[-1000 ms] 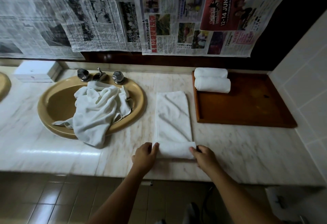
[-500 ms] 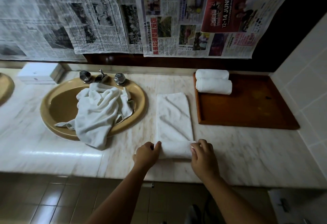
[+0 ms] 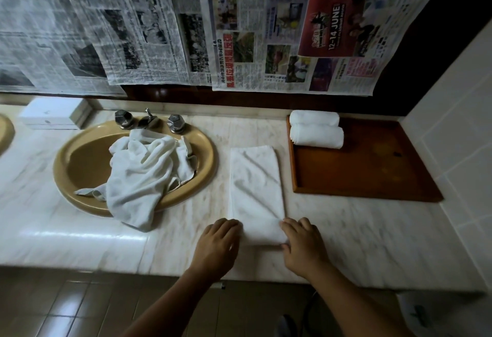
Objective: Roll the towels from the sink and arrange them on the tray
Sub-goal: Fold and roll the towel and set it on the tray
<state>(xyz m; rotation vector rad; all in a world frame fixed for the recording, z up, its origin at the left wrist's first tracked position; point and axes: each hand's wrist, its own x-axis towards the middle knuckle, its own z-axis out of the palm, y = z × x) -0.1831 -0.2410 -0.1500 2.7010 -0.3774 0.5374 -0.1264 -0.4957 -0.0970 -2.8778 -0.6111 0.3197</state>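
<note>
A folded white towel (image 3: 256, 185) lies lengthwise on the marble counter, its near end rolled up. My left hand (image 3: 217, 246) grips the left end of that roll and my right hand (image 3: 303, 243) grips the right end, fingers curled over it. Crumpled white towels (image 3: 145, 174) fill the tan sink (image 3: 80, 166) and spill over its front rim. A brown wooden tray (image 3: 372, 171) sits at the right, with two rolled towels (image 3: 316, 130) side by side in its far left corner.
Two tap handles and a spout (image 3: 149, 121) stand behind the sink. A white box (image 3: 50, 114) rests at the back left. A tiled wall (image 3: 458, 123) borders the tray on the right. Newspaper sheets (image 3: 239, 30) cover the back wall. The counter's front edge is just below my hands.
Both hands have pushed the rolled end a little farther from me along the towel, and the roll has grown thicker. The flat part of the towel is shorter.
</note>
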